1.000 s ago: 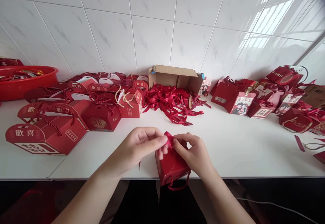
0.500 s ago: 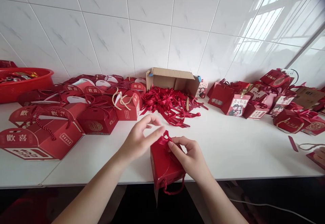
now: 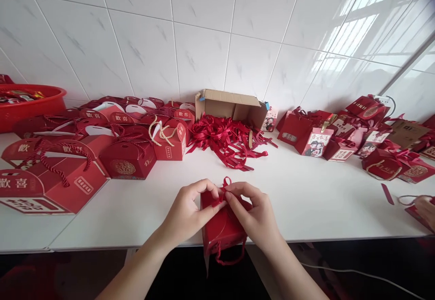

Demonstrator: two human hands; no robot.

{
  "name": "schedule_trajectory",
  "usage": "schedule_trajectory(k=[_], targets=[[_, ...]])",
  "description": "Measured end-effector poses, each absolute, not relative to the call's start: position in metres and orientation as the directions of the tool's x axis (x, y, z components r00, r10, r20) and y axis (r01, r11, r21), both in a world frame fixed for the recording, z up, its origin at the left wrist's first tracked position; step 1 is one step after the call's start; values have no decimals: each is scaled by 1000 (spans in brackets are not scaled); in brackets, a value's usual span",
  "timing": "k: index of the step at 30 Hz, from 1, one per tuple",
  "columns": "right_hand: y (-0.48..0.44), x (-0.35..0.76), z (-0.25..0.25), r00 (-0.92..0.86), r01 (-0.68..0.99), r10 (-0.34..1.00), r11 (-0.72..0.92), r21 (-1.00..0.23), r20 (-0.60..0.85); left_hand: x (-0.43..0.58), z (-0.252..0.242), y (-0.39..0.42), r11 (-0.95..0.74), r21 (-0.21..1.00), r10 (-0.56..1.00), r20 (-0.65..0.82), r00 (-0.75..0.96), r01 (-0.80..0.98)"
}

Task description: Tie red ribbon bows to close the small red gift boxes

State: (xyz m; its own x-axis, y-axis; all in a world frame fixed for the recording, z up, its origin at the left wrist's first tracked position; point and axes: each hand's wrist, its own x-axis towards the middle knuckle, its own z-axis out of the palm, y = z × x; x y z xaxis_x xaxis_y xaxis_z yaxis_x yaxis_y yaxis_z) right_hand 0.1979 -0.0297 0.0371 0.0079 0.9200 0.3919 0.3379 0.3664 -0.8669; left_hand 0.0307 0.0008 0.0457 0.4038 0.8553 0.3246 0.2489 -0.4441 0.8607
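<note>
my left hand (image 3: 188,211) and right hand (image 3: 254,216) meet over a small red gift box (image 3: 220,232) that sits at the near edge of the white counter (image 3: 306,200), about midway along it. the box's lower part and its red cord handle (image 3: 228,258) hang past that edge toward me. each hand has its thumb and forefinger pinched on the red ribbon (image 3: 224,186) at the top of the box, where a little loop stands up between my fingertips. my other fingers are curled and rest against the sides of the box.

at the back edge, against the tiled wall, an open cardboard box (image 3: 231,105) lies on its side, with a heap of loose red ribbons (image 3: 227,139) spilled in front of it. folded red boxes with rope handles (image 3: 129,155) crowd the left side of the counter, and a red basin (image 3: 30,107) stands in the back left corner. more gift boxes (image 3: 316,139) are bunched along the right side toward the back. at the right edge another person's hand (image 3: 426,209) touches a red piece lying there.
</note>
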Motion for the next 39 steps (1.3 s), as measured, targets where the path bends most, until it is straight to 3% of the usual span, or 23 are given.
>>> schedule_trajectory(k=[4,7,13,18,21,24,27,31,39], targets=[[-34,201,41,-61,511,918,366,-778,391,30,40,0,-538,784,833,439,336,309],[-34,203,40,-80,511,927,353,-784,366,30,38,-2,-570,747,817,474,327,341],[-32,204,36,16,495,939,291,-819,344,30,42,-8,-537,786,831,432,351,306],[-25,214,46,-186,292,975,175,-940,124,32,42,-3,-556,780,809,427,404,288],[-19,216,49,-295,171,953,123,-978,68,37,34,9,-553,810,791,436,428,197],[-17,210,45,-255,-23,967,20,-1000,25,41,27,19,-627,765,767,575,284,145],[-18,202,39,-111,-166,993,-48,-985,-29,36,28,20,-665,684,743,647,173,299],[-19,197,36,-58,-170,998,-9,-985,1,26,38,9,-658,652,752,543,375,376],[-27,202,41,-155,-185,988,-38,-982,-9,24,39,15,-534,784,838,440,323,315]])
